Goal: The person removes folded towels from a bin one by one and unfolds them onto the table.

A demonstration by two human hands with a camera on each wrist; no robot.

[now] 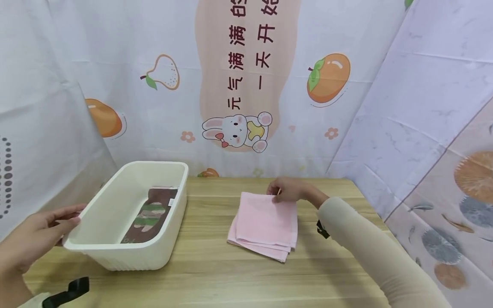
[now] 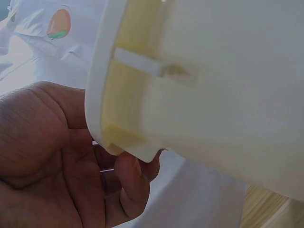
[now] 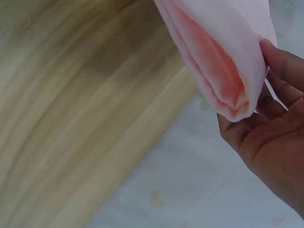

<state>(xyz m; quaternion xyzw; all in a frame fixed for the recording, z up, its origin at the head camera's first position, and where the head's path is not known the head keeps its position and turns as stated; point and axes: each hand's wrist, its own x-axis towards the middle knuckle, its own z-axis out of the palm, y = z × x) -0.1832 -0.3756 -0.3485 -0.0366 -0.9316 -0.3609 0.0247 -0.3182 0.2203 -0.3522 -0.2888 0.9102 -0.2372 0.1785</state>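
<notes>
A folded pink cloth lies on the wooden table, its layers slightly fanned at the lower edge. The right hand pinches its far edge; in the right wrist view the thumb of that hand is on one side of the folded cloth and fingers are on the other. At the left stands a cream plastic basket, whose left rim the left hand grips. The left wrist view shows that hand with fingers curled under the rim of the basket.
Inside the basket lies a dark brown cloth with green and pink patterns. Printed white curtains hang behind the table and along both sides. Both wrists wear black straps.
</notes>
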